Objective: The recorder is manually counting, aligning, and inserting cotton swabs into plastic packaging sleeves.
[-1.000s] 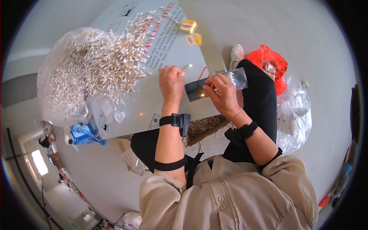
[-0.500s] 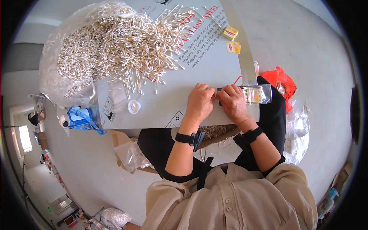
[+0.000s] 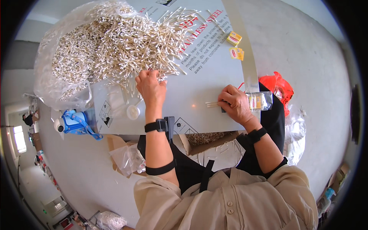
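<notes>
My left hand point(image 3: 151, 87) is at the near edge of a big heap of white-tipped cotton swabs point(image 3: 126, 46) on the table. Its fingers are bent among the swabs, with the thumb apart, and I see nothing gripped in them. Near the table's right side, my right hand point(image 3: 234, 102) is closed on a few cotton swabs point(image 3: 211, 104), whose tips stick out to the left of its fingers. Right beside that hand lies a clear plastic sleeve point(image 3: 266, 100) with a row of cotton swabs and a yellow card inside, reaching past the table edge.
A large clear bag point(image 3: 44, 80) surrounds the heap's left side. Small yellow boxes and cards point(image 3: 234, 38) lie at the far right. A round white tub point(image 3: 133, 112) and blue bottle point(image 3: 74, 122) stand left. Below are an open carton point(image 3: 185, 145) and a red bag point(image 3: 279, 85).
My left hand has left the right hand's side and moved left and away to the swab heap. The right hand has barely moved; swab tips now show at its fingers.
</notes>
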Motion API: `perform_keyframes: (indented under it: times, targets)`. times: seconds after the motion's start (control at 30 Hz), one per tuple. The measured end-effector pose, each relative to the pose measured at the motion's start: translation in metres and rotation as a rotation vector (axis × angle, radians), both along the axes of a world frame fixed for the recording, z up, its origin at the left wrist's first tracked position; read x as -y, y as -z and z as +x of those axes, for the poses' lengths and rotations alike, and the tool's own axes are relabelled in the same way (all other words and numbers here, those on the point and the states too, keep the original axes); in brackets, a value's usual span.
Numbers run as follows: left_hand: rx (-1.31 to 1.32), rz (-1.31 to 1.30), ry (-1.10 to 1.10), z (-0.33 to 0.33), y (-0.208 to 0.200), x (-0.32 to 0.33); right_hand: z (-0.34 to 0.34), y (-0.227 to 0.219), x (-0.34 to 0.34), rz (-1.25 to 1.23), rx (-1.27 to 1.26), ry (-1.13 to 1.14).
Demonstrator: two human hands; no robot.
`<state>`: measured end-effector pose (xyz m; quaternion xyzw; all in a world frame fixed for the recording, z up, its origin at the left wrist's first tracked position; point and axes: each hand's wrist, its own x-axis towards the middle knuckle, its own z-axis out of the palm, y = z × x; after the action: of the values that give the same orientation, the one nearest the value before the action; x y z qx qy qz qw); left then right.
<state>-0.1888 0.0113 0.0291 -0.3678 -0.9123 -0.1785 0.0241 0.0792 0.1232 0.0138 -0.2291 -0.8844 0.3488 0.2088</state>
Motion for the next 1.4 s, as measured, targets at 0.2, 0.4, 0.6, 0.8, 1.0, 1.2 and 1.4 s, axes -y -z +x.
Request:
perform_keyframes:
  times: [0.2, 0.4, 0.6, 0.8, 1.0, 1.2, 1.4]
  targets:
    - [0.052, 0.022, 0.048, -0.001, 0.013, -0.003, 0.003, 0.002, 0.003, -0.045, -0.055, 0.021]
    - [0.023, 0.139, 0.169, 0.037, 0.02, -0.006, 0.003, 0.005, 0.002, -0.022, -0.068, 0.028]
    - [0.012, 0.225, 0.304, 0.066, 0.012, -0.016, 0.003, 0.007, 0.003, -0.016, -0.097, 0.032]
    - [0.12, 0.196, 0.184, 0.043, 0.008, -0.031, 0.004, 0.008, 0.005, 0.013, -0.104, 0.026]
    - [-0.057, -0.041, 0.101, 0.057, 0.015, -0.07, 0.004, 0.01, 0.004, 0.02, -0.123, 0.029]
    - [0.575, 0.254, 0.027, 0.032, 0.013, -0.068, 0.004, 0.01, 0.004, 0.038, -0.14, 0.035]
    - [0.74, 0.556, 0.164, 0.037, -0.024, -0.021, 0.003, 0.011, 0.005, 0.047, -0.147, 0.044]
